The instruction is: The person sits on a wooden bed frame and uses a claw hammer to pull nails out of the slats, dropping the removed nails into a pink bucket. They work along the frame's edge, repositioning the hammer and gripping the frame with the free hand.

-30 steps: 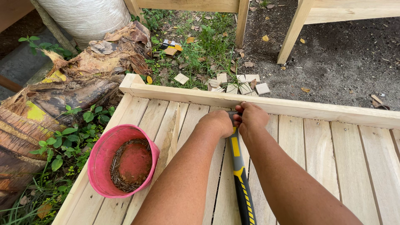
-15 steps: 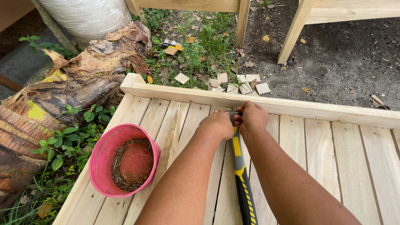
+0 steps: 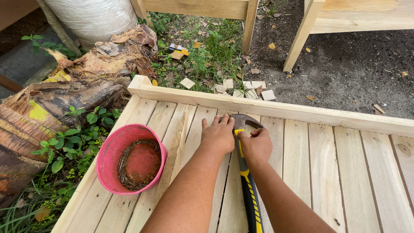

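Note:
A hammer with a yellow and black handle lies along the pale wooden slats, its dark claw head close to the raised rail. My right hand is curled around the handle just below the head. My left hand lies flat on the slat to the left of the hammer head, fingers pointing at the rail and holding nothing. Both forearms reach in from the bottom edge.
A pink bowl holding several thin nails stands on the slats at the left. Beyond the rail are grass, small wood offcuts and bare soil. Dry palm bark lies to the left. Wooden frame legs stand behind.
Both hands and the hammer have drawn slightly back from the rail toward me. The pink bowl has not moved.

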Available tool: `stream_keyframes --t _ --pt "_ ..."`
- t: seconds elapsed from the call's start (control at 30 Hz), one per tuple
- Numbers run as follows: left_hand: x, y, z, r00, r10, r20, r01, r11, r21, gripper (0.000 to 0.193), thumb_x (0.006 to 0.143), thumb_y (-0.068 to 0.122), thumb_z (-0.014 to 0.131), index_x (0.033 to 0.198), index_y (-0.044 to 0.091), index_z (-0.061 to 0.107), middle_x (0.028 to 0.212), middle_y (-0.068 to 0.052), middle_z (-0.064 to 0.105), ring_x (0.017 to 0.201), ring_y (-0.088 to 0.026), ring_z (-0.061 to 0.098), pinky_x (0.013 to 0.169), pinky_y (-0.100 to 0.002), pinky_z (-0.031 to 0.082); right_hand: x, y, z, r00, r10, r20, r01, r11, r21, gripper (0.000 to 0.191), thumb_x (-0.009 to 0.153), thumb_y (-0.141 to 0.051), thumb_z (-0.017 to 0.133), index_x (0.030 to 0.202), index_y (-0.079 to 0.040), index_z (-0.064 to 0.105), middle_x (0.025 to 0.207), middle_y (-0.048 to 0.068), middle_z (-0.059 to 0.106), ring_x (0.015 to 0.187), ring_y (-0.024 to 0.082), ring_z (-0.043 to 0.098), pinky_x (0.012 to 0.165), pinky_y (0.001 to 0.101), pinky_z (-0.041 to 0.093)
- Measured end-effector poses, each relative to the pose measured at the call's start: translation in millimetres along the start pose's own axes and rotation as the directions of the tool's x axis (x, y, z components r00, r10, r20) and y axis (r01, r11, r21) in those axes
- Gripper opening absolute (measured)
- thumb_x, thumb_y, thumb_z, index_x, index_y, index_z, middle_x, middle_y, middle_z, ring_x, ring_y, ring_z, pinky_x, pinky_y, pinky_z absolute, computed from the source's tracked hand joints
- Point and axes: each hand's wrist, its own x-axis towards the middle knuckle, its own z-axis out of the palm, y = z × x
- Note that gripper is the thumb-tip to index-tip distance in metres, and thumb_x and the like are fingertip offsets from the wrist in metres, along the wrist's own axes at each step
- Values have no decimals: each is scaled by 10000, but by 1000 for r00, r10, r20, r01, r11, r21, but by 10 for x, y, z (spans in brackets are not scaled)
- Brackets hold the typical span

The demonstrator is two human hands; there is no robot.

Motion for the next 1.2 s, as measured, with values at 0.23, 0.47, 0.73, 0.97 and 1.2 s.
stream_keyframes --t 0.23,0.47,0.73,0.97,1.2 --pt "-363 -422 86 965 -175 -195 185 982 34 798 892 148 581 1613 136 238 1708 -118 70 1584 -315 -19 1223 -595 -76 -239 -291 -153 977 -68 203 154 881 -447 719 692 -416 931 1216 -37 615 1216 168 667 1125 322 672 909 431 564" --pt "-694 -777 161 857 -285 -429 291 955 -52 958 835 291 702 1616 67 193 1699 -243 -24 1571 -399 -40 1222 -570 -22 -255 -329 -231 943 40 330 176 783 -597 598 850 -571 764 1167 -66 722 1207 124 739 1137 290 708 950 411 574" --pt "-1001 -755 -98 802 -568 -184 522 816 -247 1007 843 314 770 1618 161 146 1663 -308 -65 1440 -459 267 1068 -535 423 -280 -260 -185 910 64 410 220 763 -608 526 899 -526 690 1152 -68 740 1139 115 757 1056 246 731 932 385 581" --pt "-908 -996 155 786 -606 -119 524 756 -392 502 927 211 679 1388 83 527 1467 -319 417 1180 -402 670 938 -442 590 -406 -172 -46 876 190 442 -198 980 -28 281 851 -152 749 1043 -17 594 878 154 697 696 263 689 671 449 580" --pt "-1085 -1115 442 889 -444 -110 382 854 -353 298 881 84 677 1178 98 672 1205 -179 690 1172 -356 664 977 -466 558 -571 -160 68 763 282 582 -505 823 262 120 866 -24 701 907 58 625 739 135 613 527 243 593 501 428 514"
